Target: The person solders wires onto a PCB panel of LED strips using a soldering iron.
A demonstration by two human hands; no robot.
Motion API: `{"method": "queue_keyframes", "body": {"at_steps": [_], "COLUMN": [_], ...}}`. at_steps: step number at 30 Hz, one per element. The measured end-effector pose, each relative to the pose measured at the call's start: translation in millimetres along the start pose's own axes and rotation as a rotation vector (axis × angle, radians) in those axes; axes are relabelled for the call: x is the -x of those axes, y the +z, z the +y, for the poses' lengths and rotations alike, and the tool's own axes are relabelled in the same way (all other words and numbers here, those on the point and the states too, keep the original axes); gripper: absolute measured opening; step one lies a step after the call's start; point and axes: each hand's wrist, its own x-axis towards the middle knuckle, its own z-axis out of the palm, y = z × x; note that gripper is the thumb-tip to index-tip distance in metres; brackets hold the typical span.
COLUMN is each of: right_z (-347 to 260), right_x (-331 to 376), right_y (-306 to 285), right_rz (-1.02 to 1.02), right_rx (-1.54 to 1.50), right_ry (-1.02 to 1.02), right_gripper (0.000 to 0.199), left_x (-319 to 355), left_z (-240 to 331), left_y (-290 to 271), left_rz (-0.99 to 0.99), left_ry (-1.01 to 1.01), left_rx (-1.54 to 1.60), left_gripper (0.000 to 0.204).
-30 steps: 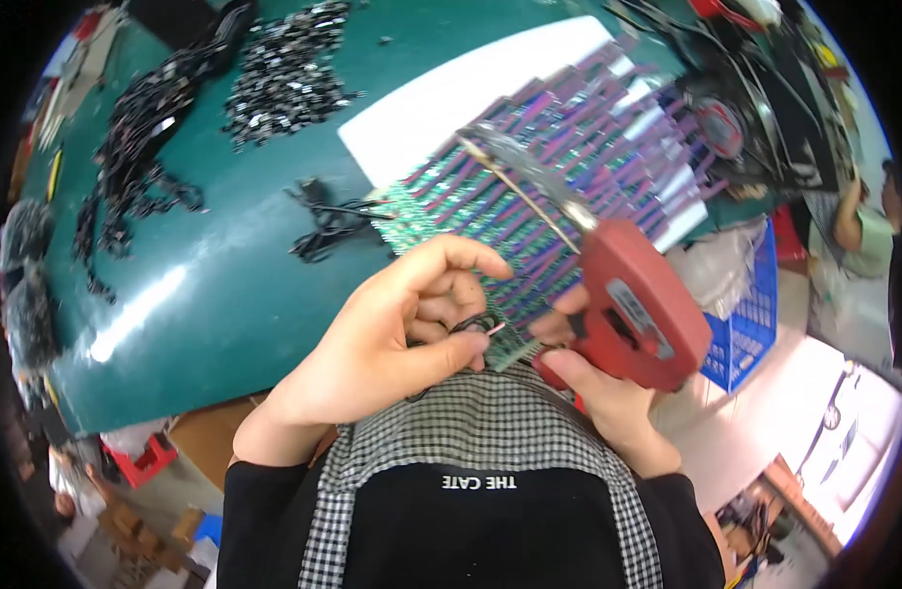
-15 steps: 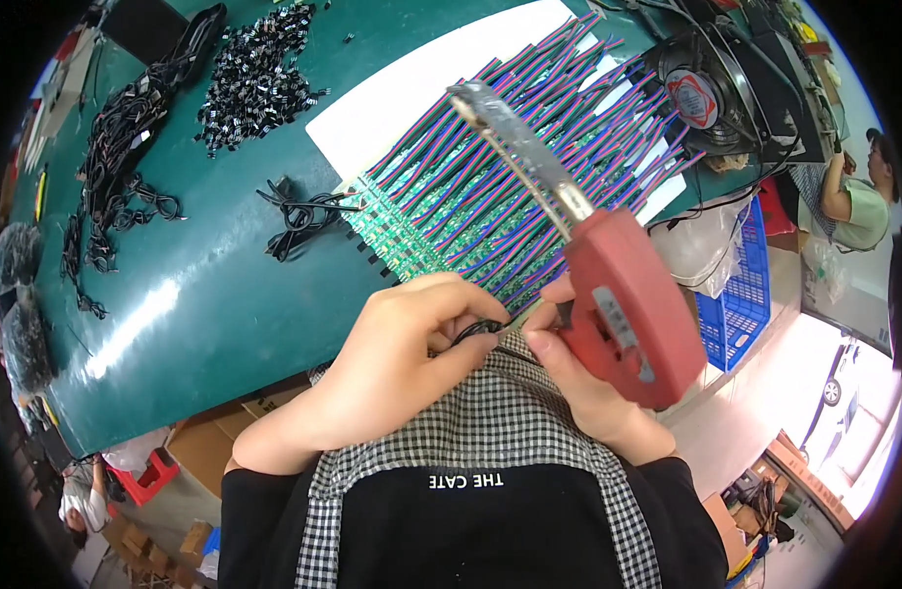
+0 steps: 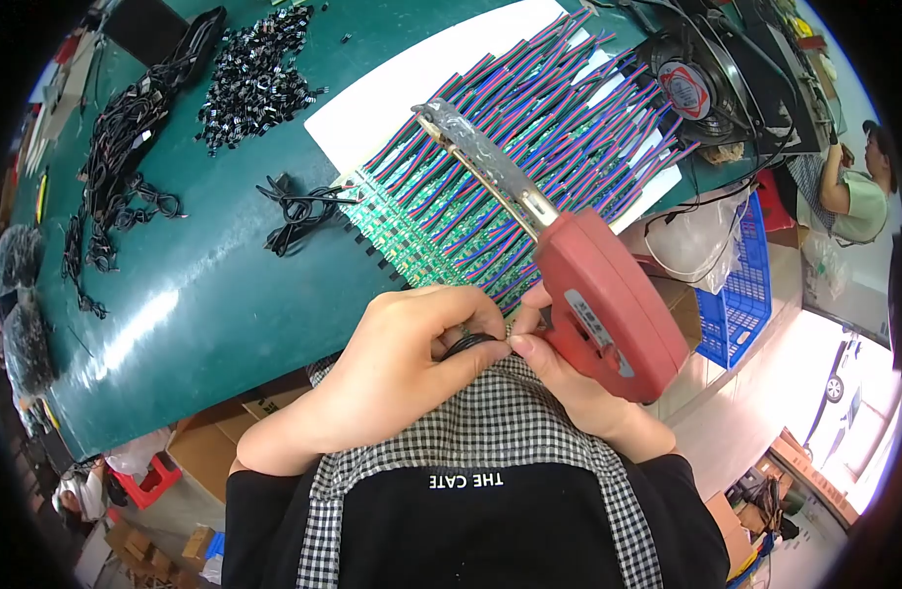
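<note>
1. The head view looks from the left of two fisheye cameras worn side by side on the wearer's head.
2. It faces steeply down and forward, with the shirt and apron below and the table above.
3. The left hand and right hand lie near the centre, close to the lens.
4. The coverage is wide: floor and a co-worker show toward the right rim, where straight edges bend.
</note>
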Motion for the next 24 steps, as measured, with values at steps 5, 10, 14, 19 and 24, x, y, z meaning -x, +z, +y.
{"method": "queue_keyframes", "body": {"at_steps": [5, 10, 14, 19, 24], "right_z": [-3.6, -2.4, -3.2, -2.3, -2.4], "right_x": [-4.0, -3.4, -6.5, -8.6, -7.0], "right_y": [-6.5, -5.1, -3.7, -4.5, -6.4], "right_rz": [-0.129, -0.120, -0.112, -0.111, -0.120], "right_rx": [0.010, -0.008, -0.145, -0.103, -0.078], "right_ry": [-0.094, -0.092, -0.069, -0.129, -0.057], "right_gripper": [0.031, 0.031, 0.034, 0.035, 0.037], "left_x": [1.6, 0.3, -1.6, -1.4, 0.0], "left_z": [-6.3, -21.4, -21.7, -17.0, -13.1], "left_y": [3.1, 10.6, 10.6, 12.0, 14.1], "left_rz": [-0.066, -0.056, -0.049, -0.049, -0.009], "left_ry": [-0.089, -0.088, -0.093, -0.084, -0.094], "left_rx": [0.192, 0.565, 0.648, 0.597, 0.502], "left_gripper": [0.009, 0.007, 0.007, 0.004, 0.004]}}
